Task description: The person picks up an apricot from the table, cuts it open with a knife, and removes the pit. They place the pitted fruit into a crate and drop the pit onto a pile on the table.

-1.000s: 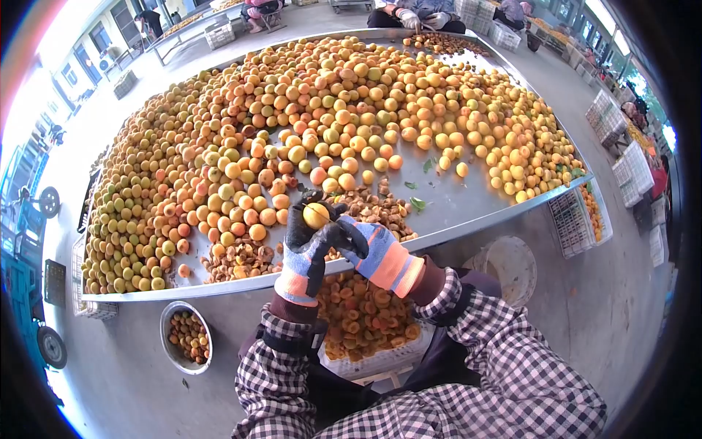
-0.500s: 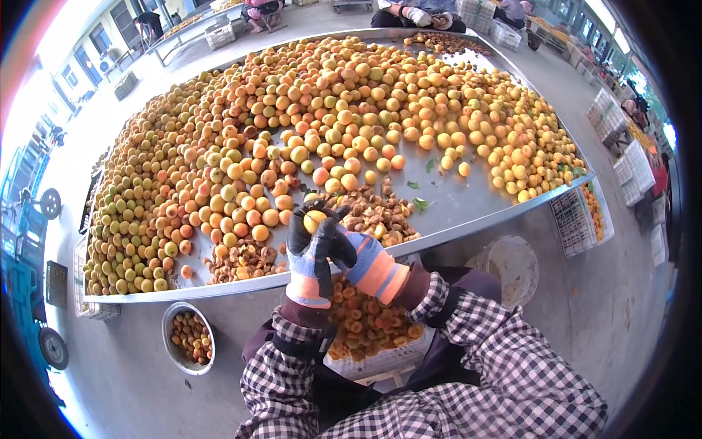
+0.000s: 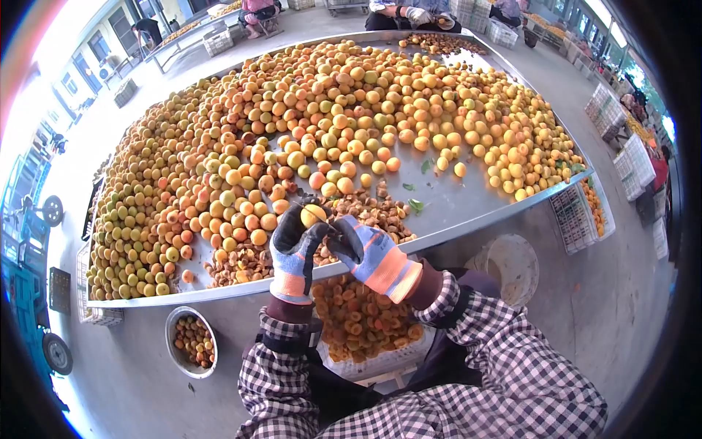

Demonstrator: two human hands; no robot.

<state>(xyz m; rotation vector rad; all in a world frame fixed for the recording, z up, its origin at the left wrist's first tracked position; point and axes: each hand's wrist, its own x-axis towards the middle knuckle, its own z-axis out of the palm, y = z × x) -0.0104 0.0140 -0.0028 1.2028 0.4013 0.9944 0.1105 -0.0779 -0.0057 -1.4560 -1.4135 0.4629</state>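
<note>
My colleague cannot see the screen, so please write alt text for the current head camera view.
The left gloved hand holds a yellow-orange fruit, with the right gloved hand close beside it. They are at the near edge of a metal table heaped with similar fruit, above a crate of opened fruit.

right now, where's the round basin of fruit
In the head view, the basin sits on the floor at left, below the near edge of the metal table.
</note>
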